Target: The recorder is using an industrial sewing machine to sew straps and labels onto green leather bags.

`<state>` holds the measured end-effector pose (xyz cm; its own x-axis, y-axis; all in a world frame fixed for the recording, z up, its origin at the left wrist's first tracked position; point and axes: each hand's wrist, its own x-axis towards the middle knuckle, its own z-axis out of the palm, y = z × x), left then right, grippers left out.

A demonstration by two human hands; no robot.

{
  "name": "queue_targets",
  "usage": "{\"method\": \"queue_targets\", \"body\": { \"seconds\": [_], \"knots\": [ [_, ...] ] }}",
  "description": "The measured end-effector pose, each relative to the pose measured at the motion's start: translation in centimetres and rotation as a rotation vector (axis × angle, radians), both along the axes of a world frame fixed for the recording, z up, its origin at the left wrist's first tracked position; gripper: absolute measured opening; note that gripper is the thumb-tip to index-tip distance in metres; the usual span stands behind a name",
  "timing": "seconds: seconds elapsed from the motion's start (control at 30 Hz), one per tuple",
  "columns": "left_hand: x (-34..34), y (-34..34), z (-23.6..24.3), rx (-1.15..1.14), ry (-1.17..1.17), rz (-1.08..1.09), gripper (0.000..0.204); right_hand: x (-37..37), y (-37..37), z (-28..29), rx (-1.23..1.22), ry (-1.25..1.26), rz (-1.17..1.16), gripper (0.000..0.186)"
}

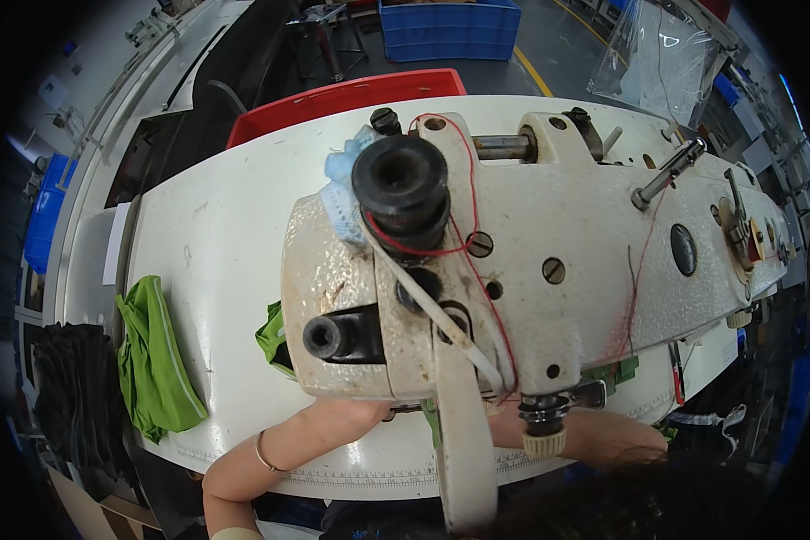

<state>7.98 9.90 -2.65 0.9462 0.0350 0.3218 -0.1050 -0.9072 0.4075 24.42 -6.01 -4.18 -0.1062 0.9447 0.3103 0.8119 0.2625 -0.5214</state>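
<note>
A large off-white sewing machine head (594, 261) fills the middle of the head view and covers most of both hands. From the lower left, my left forearm, with a thin bracelet, reaches up to the machine; only the wrist end of my left hand (364, 412) shows. My right hand (510, 425) is mostly behind the machine's lower parts, its forearm coming from the right. The fingers of both are hidden. Bits of green fabric (274, 340) peek out around the machine. Red thread (490, 292) runs over the head, and a light blue cloth (340, 184) is tucked beside a black knob (400, 175).
On the white table (216, 243), a green fabric piece (157, 360) lies at the left, beside stacked black fabric (76, 396). Behind the table are a red bin (351, 99) and a blue crate (450, 36). A red-handled tool (677, 382) lies at the right.
</note>
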Motion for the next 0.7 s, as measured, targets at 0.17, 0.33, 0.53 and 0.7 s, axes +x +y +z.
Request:
{"method": "queue_targets", "body": {
  "seconds": [0.17,0.33,0.53,0.7],
  "knots": [
    [0.0,-0.1,0.1,0.035,0.013,0.002,0.035,0.0,0.3,0.6,0.014,0.082,-0.038,0.019],
    [0.1,0.0,0.2,0.031,0.029,-0.008,0.038,0.1,0.5,0.7,0.058,0.052,-0.043,0.022],
    [0.1,-0.1,0.3,0.012,0.046,0.007,0.039,0.0,-0.1,0.0,-0.046,-0.04,0.018,0.015],
    [0.2,-0.4,0.8,-0.038,0.084,0.043,0.038,0.2,0.5,0.7,0.148,0.045,-0.021,0.009]
  ]
}}
